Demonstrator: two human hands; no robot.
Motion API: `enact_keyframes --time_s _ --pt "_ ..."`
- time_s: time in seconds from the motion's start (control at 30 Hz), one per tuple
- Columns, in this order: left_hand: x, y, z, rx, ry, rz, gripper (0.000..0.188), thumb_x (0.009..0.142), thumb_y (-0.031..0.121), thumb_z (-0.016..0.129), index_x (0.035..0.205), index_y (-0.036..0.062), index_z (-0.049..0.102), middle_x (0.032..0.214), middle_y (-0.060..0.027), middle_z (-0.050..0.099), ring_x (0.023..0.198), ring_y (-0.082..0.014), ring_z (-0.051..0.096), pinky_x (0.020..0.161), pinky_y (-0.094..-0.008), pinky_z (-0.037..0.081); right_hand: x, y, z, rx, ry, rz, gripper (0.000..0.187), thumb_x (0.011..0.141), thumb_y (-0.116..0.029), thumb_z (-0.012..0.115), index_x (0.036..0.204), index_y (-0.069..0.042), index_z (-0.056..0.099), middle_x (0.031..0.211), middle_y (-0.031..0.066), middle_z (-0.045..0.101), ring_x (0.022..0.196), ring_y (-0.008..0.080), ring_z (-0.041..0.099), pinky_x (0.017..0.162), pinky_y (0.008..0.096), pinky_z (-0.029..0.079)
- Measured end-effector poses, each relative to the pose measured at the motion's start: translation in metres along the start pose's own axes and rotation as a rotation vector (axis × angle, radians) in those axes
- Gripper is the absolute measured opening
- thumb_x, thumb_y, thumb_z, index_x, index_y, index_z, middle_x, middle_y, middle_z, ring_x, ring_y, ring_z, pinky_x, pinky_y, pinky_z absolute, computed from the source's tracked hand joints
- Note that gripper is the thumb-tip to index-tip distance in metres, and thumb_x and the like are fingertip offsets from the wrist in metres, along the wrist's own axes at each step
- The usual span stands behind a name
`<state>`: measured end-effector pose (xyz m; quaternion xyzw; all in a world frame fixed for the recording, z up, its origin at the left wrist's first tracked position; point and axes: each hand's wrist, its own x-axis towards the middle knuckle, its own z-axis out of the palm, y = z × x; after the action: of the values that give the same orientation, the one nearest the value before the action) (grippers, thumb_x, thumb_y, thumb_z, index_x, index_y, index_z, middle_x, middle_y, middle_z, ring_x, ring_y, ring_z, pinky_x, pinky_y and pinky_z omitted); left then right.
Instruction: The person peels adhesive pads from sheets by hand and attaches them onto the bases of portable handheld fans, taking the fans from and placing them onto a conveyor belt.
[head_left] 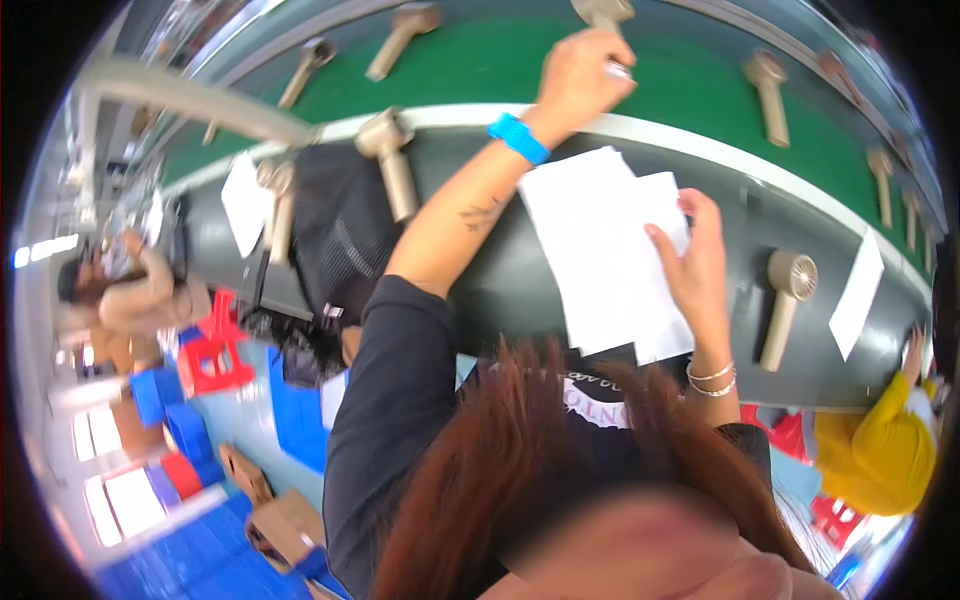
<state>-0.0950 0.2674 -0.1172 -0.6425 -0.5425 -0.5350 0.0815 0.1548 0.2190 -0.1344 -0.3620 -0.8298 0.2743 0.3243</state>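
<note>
My left hand (588,82) reaches over the green conveyor belt (460,65), its fingers closed round the handle of a beige handheld fan (603,10). The fan's head shows beyond the knuckles at the top edge, and most of its handle is hidden by the hand. A small whitish part shows at the fingertips. My right hand (700,262) rests at the right edge of some white paper sheets (595,255), thumb and fingers apart. Right of it, another beige handheld fan (785,305) lies on the dark worktable (480,300).
Several more fans lie along the belt, one (768,95) at the right. Another fan (390,160) rests beside a black bag (345,225) on the left. A white sheet (857,295) lies far right. Co-workers sit at both sides, one in a yellow top (880,455). A red stool (215,355) stands lower left.
</note>
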Motion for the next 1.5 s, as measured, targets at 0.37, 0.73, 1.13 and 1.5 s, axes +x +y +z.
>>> enact_keyframes --time_s 0.37,0.73,1.13,1.5 --pt "0.005 -0.052 0.017 -0.050 -0.425 0.024 0.025 0.083 0.012 0.063 0.108 0.0061 0.061 0.111 -0.0178 0.057 0.096 -0.0351 0.056 0.080 -0.0381 0.047 0.005 0.009 -0.009 0.005 -0.040 -0.012 0.026 0.081 -0.004 0.064 0.105 -0.002 0.056 0.105 0.0136 0.055 0.098 0.0321 0.056 0.083 0.0352 0.045" --pt "-0.098 0.056 -0.054 -0.064 -0.524 -0.030 0.023 0.083 0.017 0.065 0.102 0.0053 0.067 0.108 -0.0104 0.065 0.100 -0.0305 0.058 0.087 -0.0382 0.047 -0.013 -0.017 0.015 0.067 -0.325 -0.049 0.016 0.080 -0.005 0.066 0.096 -0.003 0.062 0.090 0.0106 0.060 0.076 0.0232 0.063 0.065 0.0303 0.048" --pt "-0.136 0.071 -0.054 -0.091 -0.505 -0.120 0.026 0.079 0.011 0.067 0.105 0.0065 0.064 0.125 -0.0099 0.055 0.117 -0.0329 0.047 0.098 -0.0420 0.037 -0.036 -0.032 0.032 0.080 -0.191 -0.027 0.013 0.079 -0.001 0.063 0.086 -0.004 0.053 0.084 0.0118 0.051 0.079 0.0301 0.054 0.068 0.0386 0.044" --pt "-0.130 0.066 -0.054 -0.069 -0.470 -0.081 0.024 0.077 0.010 0.068 0.101 0.0053 0.064 0.124 -0.0100 0.054 0.115 -0.0323 0.047 0.096 -0.0415 0.039 0.102 0.024 -0.012 -0.145 0.296 -0.233 0.039 0.082 -0.008 0.064 0.117 -0.005 0.047 0.103 0.0141 0.056 0.087 0.0274 0.058 0.075 0.0353 0.049"
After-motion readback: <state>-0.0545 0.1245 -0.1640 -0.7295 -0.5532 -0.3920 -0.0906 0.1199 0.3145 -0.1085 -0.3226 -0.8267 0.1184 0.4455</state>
